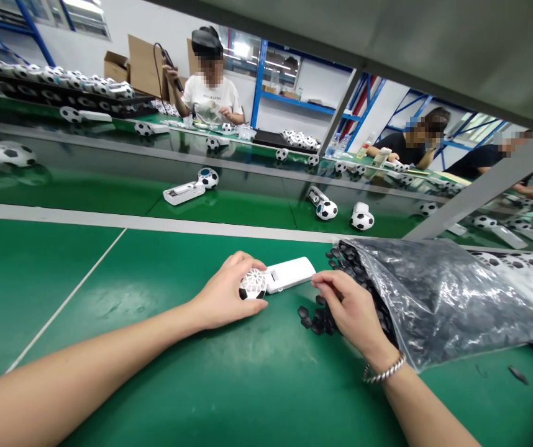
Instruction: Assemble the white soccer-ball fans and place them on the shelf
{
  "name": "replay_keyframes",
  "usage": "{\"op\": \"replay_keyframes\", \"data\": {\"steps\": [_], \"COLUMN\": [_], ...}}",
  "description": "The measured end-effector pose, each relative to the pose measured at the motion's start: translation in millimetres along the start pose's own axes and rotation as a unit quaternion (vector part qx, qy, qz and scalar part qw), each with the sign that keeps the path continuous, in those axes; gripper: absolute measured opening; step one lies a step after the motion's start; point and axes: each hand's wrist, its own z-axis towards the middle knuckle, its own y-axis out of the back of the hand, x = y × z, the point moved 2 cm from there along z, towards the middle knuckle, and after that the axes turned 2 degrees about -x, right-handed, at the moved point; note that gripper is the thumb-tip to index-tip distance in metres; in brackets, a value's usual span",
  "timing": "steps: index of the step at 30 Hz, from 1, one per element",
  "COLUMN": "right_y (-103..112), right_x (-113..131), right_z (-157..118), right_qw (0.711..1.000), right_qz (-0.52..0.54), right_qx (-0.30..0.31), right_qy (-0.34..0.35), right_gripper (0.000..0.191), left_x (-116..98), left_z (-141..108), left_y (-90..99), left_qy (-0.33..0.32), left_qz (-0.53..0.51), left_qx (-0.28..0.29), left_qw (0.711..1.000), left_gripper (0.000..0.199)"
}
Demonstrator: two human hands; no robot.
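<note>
1. On my feed, the left hand (224, 292) is closed around the round head of a football-styled handheld unit (289, 274), fingers curled over the top and palm down, so it is holding that unit.
2. The unit lies on the green belt (84, 279), just in front of me and between my two hands. Its body is a flat, glossy white bar, and its head is a white lattice grille with black patches, like a small football (252, 284).
3. The right hand (348, 304) is curled and narrow, its fingertips (315, 279) right at the far end of the white body. I cannot tell whether they are pinching anything.
4. Under and beside that hand lies a loose spill of small black pieces (315, 316), running out of the mouth of a clear plastic bag (438, 304) packed with more of them.
5. A silver chain bracelet (384, 367) sits on the right wrist.
6. Farther up, similar white units (191, 186) lie on a second green belt, and a co-worker (210, 93) sits across it, holding a corded tool.
</note>
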Motion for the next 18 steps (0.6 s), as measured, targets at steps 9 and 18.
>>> {"op": "replay_keyframes", "data": {"steps": [9,18], "right_y": [-1.9,-4.6], "right_x": [14.3,16.8], "right_z": [-6.3,-8.5], "right_qw": [0.996,0.996], "right_qz": [0.078,0.091], "right_qx": [0.034,0.023], "right_qy": [0.002,0.002], "right_gripper": [0.024,0.021], "left_x": [-9.3,2.4], "left_z": [-6.8,-2.2], "left_y": [-7.7,-2.7], "left_qy": [0.012,-0.008], "left_qz": [-0.047,-0.107], "left_qx": [0.058,0.137], "left_qw": [0.997,0.985], "left_gripper": [0.060,0.086]}}
